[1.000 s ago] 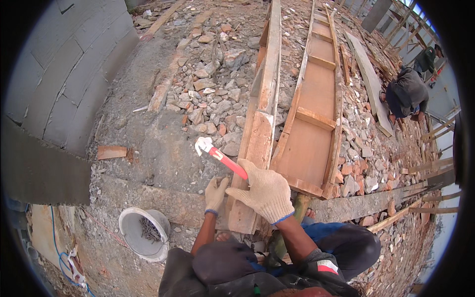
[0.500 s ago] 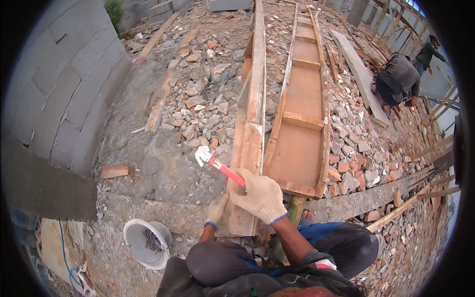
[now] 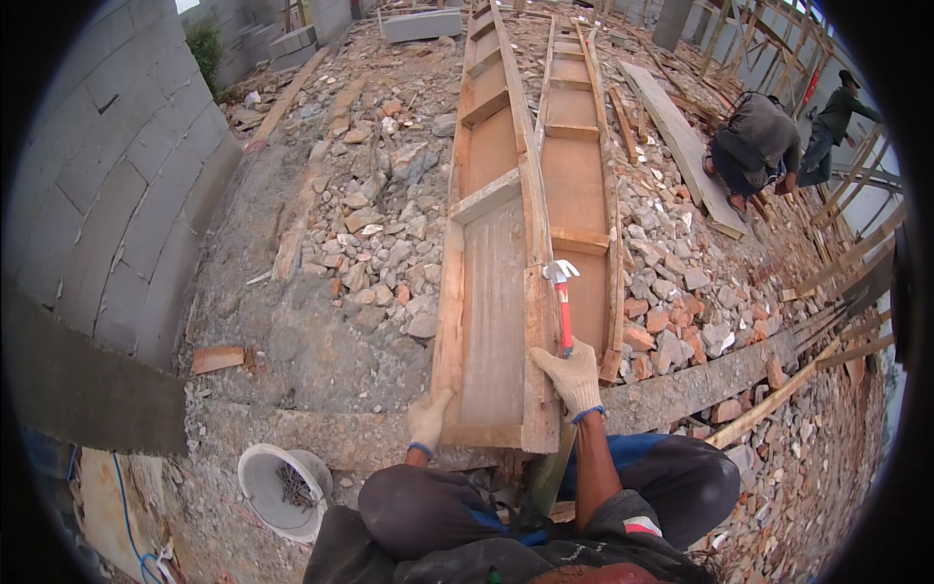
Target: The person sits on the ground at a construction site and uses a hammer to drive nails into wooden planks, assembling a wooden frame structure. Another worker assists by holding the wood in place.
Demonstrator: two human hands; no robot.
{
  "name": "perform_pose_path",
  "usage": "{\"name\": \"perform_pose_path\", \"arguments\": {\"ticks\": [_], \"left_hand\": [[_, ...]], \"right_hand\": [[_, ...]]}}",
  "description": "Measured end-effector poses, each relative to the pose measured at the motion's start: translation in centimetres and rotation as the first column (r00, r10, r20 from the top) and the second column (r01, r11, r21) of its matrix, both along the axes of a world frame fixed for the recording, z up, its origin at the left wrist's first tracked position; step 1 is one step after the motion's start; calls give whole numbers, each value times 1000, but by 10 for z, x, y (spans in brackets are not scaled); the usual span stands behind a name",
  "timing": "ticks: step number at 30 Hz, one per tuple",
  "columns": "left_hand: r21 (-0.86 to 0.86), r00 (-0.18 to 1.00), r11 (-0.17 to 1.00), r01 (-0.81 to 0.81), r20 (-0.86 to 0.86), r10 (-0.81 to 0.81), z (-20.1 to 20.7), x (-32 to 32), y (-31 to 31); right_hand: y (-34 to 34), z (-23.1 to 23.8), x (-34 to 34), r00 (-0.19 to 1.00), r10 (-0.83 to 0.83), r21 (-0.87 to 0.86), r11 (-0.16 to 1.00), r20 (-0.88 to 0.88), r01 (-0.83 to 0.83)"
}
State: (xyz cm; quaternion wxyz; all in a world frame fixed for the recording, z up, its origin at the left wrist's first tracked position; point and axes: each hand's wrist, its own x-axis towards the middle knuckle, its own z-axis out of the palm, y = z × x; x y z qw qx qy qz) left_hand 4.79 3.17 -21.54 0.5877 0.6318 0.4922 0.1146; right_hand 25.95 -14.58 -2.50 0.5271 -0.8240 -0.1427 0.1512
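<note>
A long wooden formwork panel (image 3: 493,302), with side rails and crosspieces, stretches away from me with its hollow face up. My left hand (image 3: 426,420), in a pale knitted glove, grips the left rail near the close end. My right hand (image 3: 574,378), gloved too, is closed round the red handle of a claw hammer (image 3: 563,302) and rests against the right rail. The hammer's pale metal head points away from me, just over the right rail. A second similar panel (image 3: 574,175) lies alongside to the right, partly covered by the first.
A white bucket (image 3: 255,492) holding what look like nails stands at lower left. Broken stone and brick rubble (image 3: 375,243) lies on both sides. A grey block wall (image 3: 117,185) rises at left. A long plank (image 3: 671,136) and two people (image 3: 759,141) are at far right.
The near panel has turned from standing on its edge to lying hollow face up. My right hand has moved right with the hammer, whose head swung from pointing left to pointing away.
</note>
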Motion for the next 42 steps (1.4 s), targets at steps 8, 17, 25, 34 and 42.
{"name": "perform_pose_path", "arguments": {"ticks": [8,17,25,34,42], "left_hand": [[364,999,930,37,-34,-26,165,3,-11],[55,983,998,29,178,-39,72,-34,22],[-184,884,976,-116,428,186,62,-48,16],[460,978,863,-209,86,192,192,-78,49],[-619,882,778,-108,301,362,53,-99,-3]], "right_hand": [[-47,-38,29,992,-103,-42,993,70,106],[-44,-20,1,984,-82,-255,959,161,122],[-66,-23,-14,990,-112,-280,951,82,131],[-97,-33,-46,978,-205,-295,934,27,204],[-96,-5,-67,998,-44,-481,874,45,60]]}}
